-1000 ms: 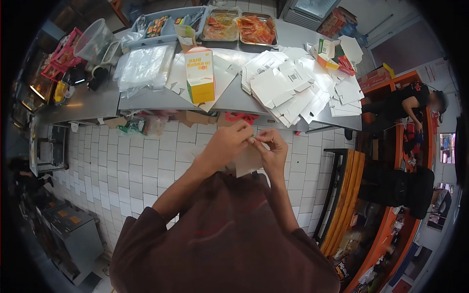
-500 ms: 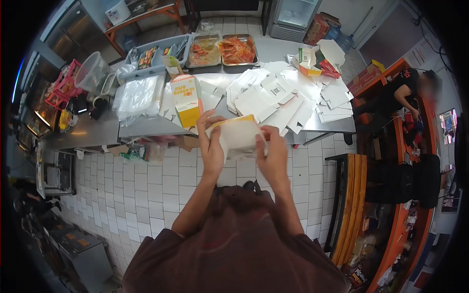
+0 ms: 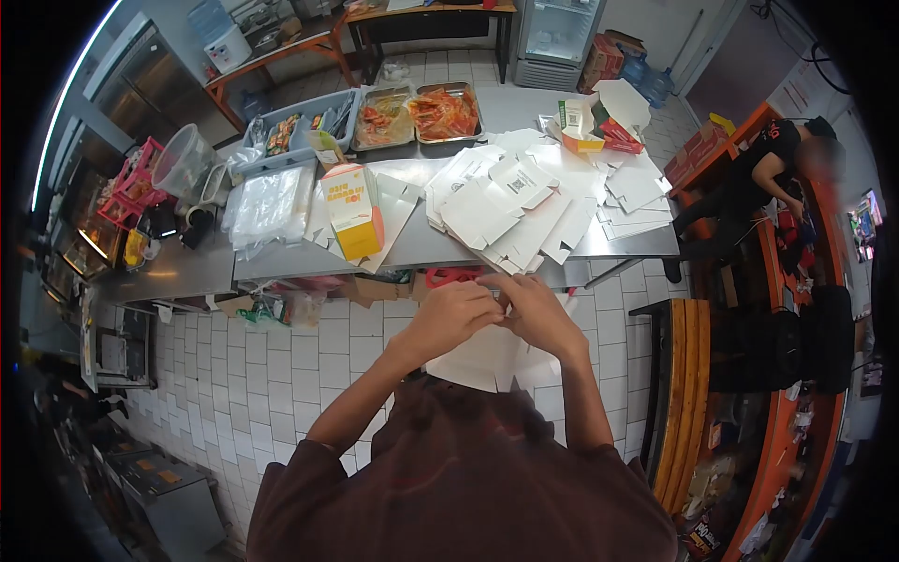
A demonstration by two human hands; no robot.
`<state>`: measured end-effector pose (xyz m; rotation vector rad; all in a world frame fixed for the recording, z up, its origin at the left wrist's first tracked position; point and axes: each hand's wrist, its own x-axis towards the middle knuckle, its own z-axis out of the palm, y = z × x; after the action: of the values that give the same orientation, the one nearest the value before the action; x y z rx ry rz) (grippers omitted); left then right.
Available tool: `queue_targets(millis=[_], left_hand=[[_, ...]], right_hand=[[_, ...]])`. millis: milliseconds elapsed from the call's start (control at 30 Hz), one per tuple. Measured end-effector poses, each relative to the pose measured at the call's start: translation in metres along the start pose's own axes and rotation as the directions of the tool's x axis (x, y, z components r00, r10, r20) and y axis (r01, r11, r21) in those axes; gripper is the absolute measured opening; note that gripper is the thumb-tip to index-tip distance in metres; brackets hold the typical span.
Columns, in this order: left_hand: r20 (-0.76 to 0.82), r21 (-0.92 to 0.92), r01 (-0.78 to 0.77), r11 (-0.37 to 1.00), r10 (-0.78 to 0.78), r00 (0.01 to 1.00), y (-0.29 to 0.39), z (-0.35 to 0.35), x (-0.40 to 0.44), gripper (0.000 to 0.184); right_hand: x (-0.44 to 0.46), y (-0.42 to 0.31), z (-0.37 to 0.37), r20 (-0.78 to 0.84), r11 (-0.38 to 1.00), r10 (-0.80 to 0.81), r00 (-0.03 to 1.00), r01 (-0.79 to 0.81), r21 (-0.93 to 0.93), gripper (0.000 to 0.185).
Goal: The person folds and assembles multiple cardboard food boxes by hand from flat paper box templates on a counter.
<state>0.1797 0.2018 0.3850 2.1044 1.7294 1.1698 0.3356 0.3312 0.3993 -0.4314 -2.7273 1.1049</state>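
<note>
Close together in front of my chest, my left hand [image 3: 451, 320] and my right hand [image 3: 537, 314] pinch the upper edge of a white carton [image 3: 479, 357], which hangs below them. Both hands have their fingers bent and closed; the fingertips partly hide the edge they hold. Beyond them on the steel table, a yellow and white printed box [image 3: 353, 214] stands on flat white carton sheets. A pile of flat white cartons [image 3: 506, 201] lies to its right.
Clear plastic bags [image 3: 270, 208], a blue divided bin [image 3: 298, 133] and two metal food trays [image 3: 448, 114] are on the table [image 3: 272, 266]. An open carton [image 3: 581, 126] stands back right. A wooden bench [image 3: 681, 403] and a person in black [image 3: 763, 183] are at right.
The white carton was raised and turned between my spread hands half a second ago. Now it is lower, nearer my chest, and my hands have come together at its upper edge.
</note>
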Motion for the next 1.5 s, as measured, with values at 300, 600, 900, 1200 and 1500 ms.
queue_targets(millis=[300,600,900,1200,1500], left_hand=[[-0.511,-0.128,0.304,0.944,-0.326,0.795,-0.006,-0.025,0.018,0.005],[-0.222,0.421,-0.214,0.881,0.329,0.918,0.005,0.045,0.001,0.015],[-0.514,-0.48,0.174,0.86,-0.436,0.738,0.035,0.084,0.023,0.011],[-0.532,-0.398,0.193,0.897,-0.397,0.748,0.032,0.082,0.039,0.014],[-0.301,-0.243,0.133,0.961,-0.205,0.931,0.036,0.046,0.027,0.017]], right_hand=[[-0.028,0.006,0.014,-0.568,0.952,-0.069,0.82,0.223,0.207,0.047],[-0.033,0.015,0.029,-0.233,0.035,0.414,0.88,0.24,0.97,0.061],[-0.032,0.034,0.047,-0.676,0.844,0.372,0.637,0.072,0.532,0.024],[-0.045,0.032,0.047,-0.696,0.906,0.165,0.699,0.17,0.387,0.025],[-0.064,0.033,0.041,-0.633,0.862,0.202,0.747,0.172,0.478,0.025]])
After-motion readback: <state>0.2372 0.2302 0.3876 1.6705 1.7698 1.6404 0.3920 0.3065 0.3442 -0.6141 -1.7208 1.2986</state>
